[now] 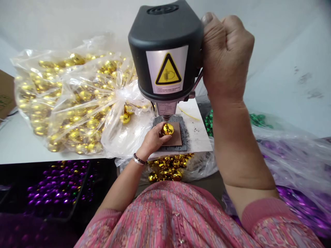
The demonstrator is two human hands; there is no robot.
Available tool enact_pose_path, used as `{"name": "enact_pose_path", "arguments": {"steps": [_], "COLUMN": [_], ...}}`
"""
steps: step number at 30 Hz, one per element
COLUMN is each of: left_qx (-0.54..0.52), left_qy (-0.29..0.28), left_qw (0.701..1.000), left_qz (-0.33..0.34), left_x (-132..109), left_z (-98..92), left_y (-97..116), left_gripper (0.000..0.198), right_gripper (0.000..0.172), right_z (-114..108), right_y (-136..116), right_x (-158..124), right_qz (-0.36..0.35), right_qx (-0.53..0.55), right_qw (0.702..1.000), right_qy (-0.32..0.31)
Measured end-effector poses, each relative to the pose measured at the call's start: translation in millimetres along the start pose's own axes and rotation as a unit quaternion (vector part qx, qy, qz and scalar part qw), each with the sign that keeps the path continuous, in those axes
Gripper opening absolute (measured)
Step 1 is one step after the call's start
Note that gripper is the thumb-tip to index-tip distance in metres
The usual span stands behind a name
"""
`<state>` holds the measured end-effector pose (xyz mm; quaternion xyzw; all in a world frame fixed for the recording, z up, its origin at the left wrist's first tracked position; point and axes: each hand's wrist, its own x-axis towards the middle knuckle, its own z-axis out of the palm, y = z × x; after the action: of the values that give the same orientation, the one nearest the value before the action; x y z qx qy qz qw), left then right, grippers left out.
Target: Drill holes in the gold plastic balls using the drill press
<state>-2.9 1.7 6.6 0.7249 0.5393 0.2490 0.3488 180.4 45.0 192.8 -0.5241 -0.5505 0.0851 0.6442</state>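
Observation:
A small black bench drill with a yellow warning label stands on the white table. My left hand is closed on a shiny gold bauble, holding it on a brown pad on the drill's base plate, right under the drill bit. My right hand is raised beside the drill head, fisted round its feed lever, which is mostly hidden. A bracelet sits on my left wrist.
A large clear plastic bag of gold baubles lies on the table left of the drill. A bag with gold pieces hangs below the table edge. Purple beads fill a bin at lower left; green and purple bagged pieces lie right.

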Motion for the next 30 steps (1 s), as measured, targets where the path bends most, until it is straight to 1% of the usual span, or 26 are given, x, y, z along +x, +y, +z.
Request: {"name": "enact_pose_path", "arguments": {"steps": [4, 7, 10, 12, 15, 18, 21, 24, 27, 30], "left_qx": [0.010, 0.006, 0.008, 0.010, 0.003, -0.007, -0.010, -0.008, -0.012, -0.019], "left_qy": [0.002, 0.005, 0.011, 0.012, 0.003, 0.000, 0.003, -0.001, -0.006, -0.005], "left_qw": [1.000, 1.000, 1.000, 1.000, 1.000, 1.000, 1.000, 1.000, 1.000, 1.000], "left_qz": [0.000, 0.000, -0.001, -0.005, -0.003, 0.002, 0.008, 0.005, -0.003, -0.005], "left_x": [1.2, 1.2, 0.6, 0.2, -0.1, -0.3, -0.5, -0.6, -0.4, -0.2], "left_z": [4.9, 6.6, 6.4, 5.8, 4.7, 4.4, 4.9, 5.2, 5.5, 6.6], "left_y": [-7.4, -10.4, -9.5, -8.3, -7.1, -7.4, -8.4, -8.7, -8.7, -10.0], "left_gripper": [0.061, 0.062, 0.060, 0.059, 0.058, 0.057, 0.056, 0.054, 0.056, 0.060], "right_gripper": [0.046, 0.042, 0.035, 0.034, 0.028, 0.023, 0.024, 0.022, 0.015, 0.016], "right_z": [0.4, -4.3, -16.0, -25.5, -36.2, -39.6, -39.0, -38.3, -37.5, -35.4], "right_y": [2.1, 2.7, 3.0, 5.2, 12.5, 21.9, 28.8, 32.0, 34.4, 40.0], "right_x": [-2.1, -14.1, -39.9, -61.6, -90.7, -107.8, -113.7, -115.4, -118.1, -122.3], "right_qz": [-0.009, -0.046, -0.096, -0.114, -0.106, -0.074, -0.067, -0.084, -0.104, -0.126], "right_qx": [0.023, 0.055, 0.073, 0.065, 0.061, 0.053, 0.038, 0.020, 0.011, 0.008], "right_qw": [1.000, 0.997, 0.993, 0.991, 0.992, 0.996, 0.997, 0.996, 0.995, 0.992], "right_qy": [0.004, 0.002, -0.005, -0.002, -0.015, -0.025, -0.025, -0.019, 0.000, 0.023]}}
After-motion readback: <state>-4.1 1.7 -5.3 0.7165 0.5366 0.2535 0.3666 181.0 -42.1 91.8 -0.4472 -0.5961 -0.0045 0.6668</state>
